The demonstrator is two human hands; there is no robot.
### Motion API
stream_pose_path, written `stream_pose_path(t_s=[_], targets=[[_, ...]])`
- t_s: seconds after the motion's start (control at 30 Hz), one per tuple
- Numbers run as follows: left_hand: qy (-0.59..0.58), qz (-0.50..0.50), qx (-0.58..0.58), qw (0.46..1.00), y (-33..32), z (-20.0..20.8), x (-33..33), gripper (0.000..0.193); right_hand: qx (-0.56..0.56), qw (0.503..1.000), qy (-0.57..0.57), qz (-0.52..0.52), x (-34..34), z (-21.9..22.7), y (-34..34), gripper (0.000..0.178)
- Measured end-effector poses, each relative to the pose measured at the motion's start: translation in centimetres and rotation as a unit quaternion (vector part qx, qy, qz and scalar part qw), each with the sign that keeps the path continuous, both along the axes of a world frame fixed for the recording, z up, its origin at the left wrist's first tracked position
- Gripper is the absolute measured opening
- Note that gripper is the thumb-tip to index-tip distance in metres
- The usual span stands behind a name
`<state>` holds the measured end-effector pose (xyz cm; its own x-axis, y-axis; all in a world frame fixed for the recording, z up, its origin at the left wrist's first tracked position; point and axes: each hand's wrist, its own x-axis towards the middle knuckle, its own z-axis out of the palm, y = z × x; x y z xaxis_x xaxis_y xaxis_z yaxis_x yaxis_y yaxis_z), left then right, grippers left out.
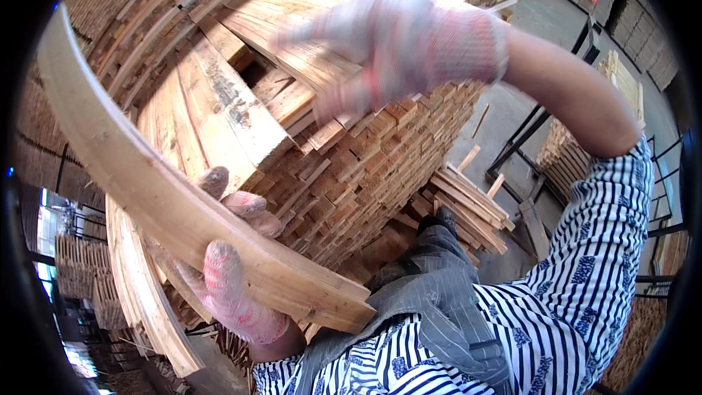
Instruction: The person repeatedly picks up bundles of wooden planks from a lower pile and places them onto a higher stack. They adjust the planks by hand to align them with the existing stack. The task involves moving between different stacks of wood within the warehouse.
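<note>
At lower left, board (168, 197) is clamped betw. L hand (238, 303) thumb & fingers, presumably for balance; above wood stack (387, 150), R hand (402, 47) is part-open, seemingly empty (blur).

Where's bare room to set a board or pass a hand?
Set-down: top boards between the held plank and dark slot. Passing: floor between the stack and black metal frame, bar a loose stick. Crowded: loose boards beside the foot; around the left hand; beneath the right hand.
</note>
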<state>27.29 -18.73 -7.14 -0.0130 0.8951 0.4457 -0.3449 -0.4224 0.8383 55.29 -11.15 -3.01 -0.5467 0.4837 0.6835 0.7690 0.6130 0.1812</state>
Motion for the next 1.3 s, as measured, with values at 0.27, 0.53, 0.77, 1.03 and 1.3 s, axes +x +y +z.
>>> stream_pose_path(t_s=[0.27,0.53,0.77,1.03,1.3], targets=[[-0.069,-0.075,0.037,0.994,0.6,-1.2,0.0,0.074,-0.330,0.864,0.014,-0.381,6.5,4.3,4.7,0.079],[-0.052,-0.181,0.126,0.974,-4.4,0.8,-1.8,0.095,-0.257,0.933,0.195,-0.160,3.5,4.8,6.5,0.055],[-0.141,-0.107,0.113,0.978,-8.0,2.8,-6.5,0.084,-0.422,0.865,0.266,0.051,-18.8,10.3,5.8,0.048],[-0.293,-0.079,0.045,0.952,-10.9,6.5,-17.1,0.070,-0.420,0.901,0.062,-0.090,-31.3,7.2,9.4,0.091],[0.097,0.183,-0.034,0.978,-6.7,12.6,-25.1,0.051,-0.556,0.819,0.129,0.064,-31.5,8.0,9.8,0.041]])
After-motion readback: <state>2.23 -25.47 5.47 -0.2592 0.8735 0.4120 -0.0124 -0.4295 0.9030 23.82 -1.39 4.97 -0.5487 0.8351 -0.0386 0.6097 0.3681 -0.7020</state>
